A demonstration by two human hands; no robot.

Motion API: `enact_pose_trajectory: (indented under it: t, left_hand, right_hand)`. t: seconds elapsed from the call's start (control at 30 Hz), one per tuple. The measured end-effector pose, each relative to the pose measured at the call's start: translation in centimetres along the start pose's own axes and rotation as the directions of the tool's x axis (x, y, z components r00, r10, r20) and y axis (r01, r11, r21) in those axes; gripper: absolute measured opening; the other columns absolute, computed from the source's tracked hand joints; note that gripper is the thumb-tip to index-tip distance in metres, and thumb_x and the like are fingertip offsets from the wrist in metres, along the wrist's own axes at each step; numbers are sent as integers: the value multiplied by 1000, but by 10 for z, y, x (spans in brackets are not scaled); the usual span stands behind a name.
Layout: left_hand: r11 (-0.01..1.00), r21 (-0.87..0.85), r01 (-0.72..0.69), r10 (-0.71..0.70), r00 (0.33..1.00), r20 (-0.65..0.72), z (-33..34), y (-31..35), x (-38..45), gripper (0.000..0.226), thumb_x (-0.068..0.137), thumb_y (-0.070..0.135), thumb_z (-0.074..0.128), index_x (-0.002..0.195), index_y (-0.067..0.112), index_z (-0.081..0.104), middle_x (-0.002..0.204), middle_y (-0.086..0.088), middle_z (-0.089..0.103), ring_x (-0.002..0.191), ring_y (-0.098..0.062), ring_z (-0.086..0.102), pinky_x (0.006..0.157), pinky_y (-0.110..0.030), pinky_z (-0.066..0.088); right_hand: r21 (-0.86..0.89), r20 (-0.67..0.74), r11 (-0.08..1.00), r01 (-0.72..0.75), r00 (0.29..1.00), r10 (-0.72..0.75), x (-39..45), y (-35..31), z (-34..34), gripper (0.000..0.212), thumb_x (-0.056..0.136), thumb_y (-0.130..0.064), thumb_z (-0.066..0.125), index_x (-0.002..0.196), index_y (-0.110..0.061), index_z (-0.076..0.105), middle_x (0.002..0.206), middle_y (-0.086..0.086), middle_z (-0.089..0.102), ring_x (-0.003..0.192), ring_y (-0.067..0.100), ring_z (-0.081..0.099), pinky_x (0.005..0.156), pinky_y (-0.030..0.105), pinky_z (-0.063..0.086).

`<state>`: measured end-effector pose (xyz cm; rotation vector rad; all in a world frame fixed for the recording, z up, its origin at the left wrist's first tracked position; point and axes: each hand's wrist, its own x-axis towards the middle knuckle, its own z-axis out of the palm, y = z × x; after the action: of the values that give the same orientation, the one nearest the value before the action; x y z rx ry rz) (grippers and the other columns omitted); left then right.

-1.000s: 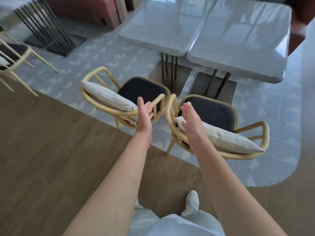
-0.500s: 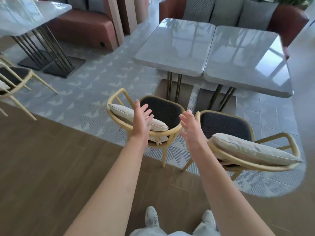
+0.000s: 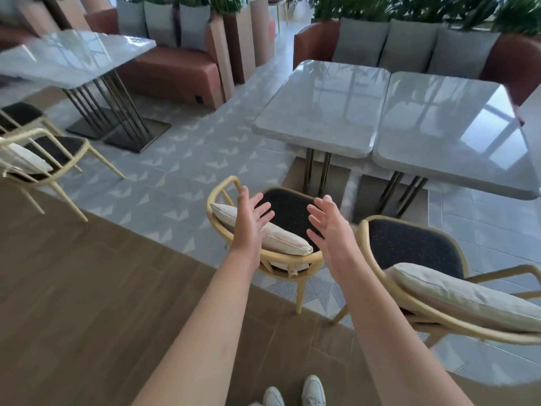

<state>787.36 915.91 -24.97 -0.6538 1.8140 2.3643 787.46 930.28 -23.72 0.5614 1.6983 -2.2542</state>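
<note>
Wooden planks (image 3: 73, 288) lay nearest, white shoes (image 3: 313, 391) at the bottom edge, and two bare forearms stretched forward. Up went the left hand (image 3: 248, 224) and right hand (image 3: 330, 227), side by side, palms turned toward each other, fingers spread wide, nothing held in either. Just below them stood the yellow-framed chair (image 3: 301, 259), its dark seat (image 3: 289, 209) showing in the gap between the hands. A pale cushion (image 3: 281, 238) leaned on its backrest under the left hand. Just off the right hand stood a second chair (image 3: 409, 247). Past the fingertips the planks gave way to grey patterned tiles (image 3: 175, 177). Beyond the chair, two glossy grey tables (image 3: 319, 112) stood pushed together. Well left of the left hand stood another table (image 3: 73, 57). Farthest back were red-brown sofas (image 3: 512, 63) with grey pillows, then green plants (image 3: 409, 7).
</note>
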Motion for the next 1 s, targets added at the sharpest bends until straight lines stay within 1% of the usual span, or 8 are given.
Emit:
enact_pose_trajectory:
  t: [0.2, 0.27, 0.47, 0.57, 0.67, 0.77, 0.87, 1.0]
  left_hand:
    - [999, 19, 49, -49, 999, 7, -27, 6, 20, 74, 101, 67, 20, 151, 19, 43, 151, -11, 50, 133, -25, 53, 117, -53, 33]
    - [998, 14, 59, -60, 998, 13, -35, 12, 38, 74, 100, 68, 20, 150, 19, 45, 150, -11, 51, 132, -25, 54, 117, -52, 34]
    - [989, 77, 130, -139, 983, 121, -68, 21, 99, 75, 100, 68, 21, 151, 18, 44, 150, -11, 51, 132, -25, 54, 118, -54, 31]
    - [975, 139, 174, -201, 956, 214, -94, 26, 134, 76, 100, 69, 20, 150, 18, 44, 149, -11, 52, 131, -25, 55, 116, -52, 33]
    - [956, 194, 221, -267, 929, 255, -121, 36, 162, 73, 100, 68, 23, 148, 18, 46, 145, -12, 55, 126, -26, 58, 106, -47, 40]
    - [931, 219, 292, -347, 894, 283, -138, 30, 178, 71, 102, 65, 24, 148, 17, 47, 141, -14, 58, 124, -27, 60, 98, -44, 42]
    - [894, 252, 370, -440, 830, 344, -142, 16, 191, 74, 101, 68, 20, 150, 18, 44, 143, -14, 57, 126, -28, 58, 113, -52, 34]
    - [865, 217, 452, -500, 809, 307, -146, -5, 198, 76, 100, 68, 20, 146, 15, 48, 138, -13, 61, 124, -28, 60, 116, -54, 30]
  right_hand:
    - [2, 19, 1000, -27, 999, 26, 13, 10, 30, 51, 105, -39, 41, 150, -14, 42, 149, 5, 50, 141, 23, 43, 117, 44, 34]
    - [7, -11, 1000, -29, 1000, 29, 25, 8, 42, 50, 105, -39, 42, 149, -14, 44, 147, 5, 52, 140, 22, 44, 117, 44, 36]
    - [53, -167, 999, -10, 986, 19, 67, 16, 90, 47, 106, -38, 39, 146, -13, 47, 146, 5, 54, 135, 23, 49, 113, 43, 40]
    - [130, -268, 991, -9, 962, 44, 81, 29, 119, 44, 106, -39, 42, 140, -15, 52, 138, 4, 60, 127, 22, 56, 109, 42, 45]
    - [170, -354, 985, -28, 931, 87, 89, 47, 152, 39, 105, -39, 44, 134, -15, 57, 128, 3, 65, 118, 19, 60, 105, 42, 48]
    - [176, -410, 983, -56, 903, 125, 90, 65, 172, 38, 106, -36, 43, 135, -13, 55, 126, 2, 65, 118, 19, 60, 106, 42, 47]
    - [175, -465, 982, -72, 873, 147, 95, 81, 178, 35, 106, -32, 44, 134, -13, 54, 128, 2, 63, 120, 18, 58, 110, 43, 44]
    - [225, -517, 970, -92, 833, 199, 101, 106, 169, 31, 105, -28, 46, 132, -14, 55, 126, 2, 62, 113, 16, 59, 105, 39, 47]
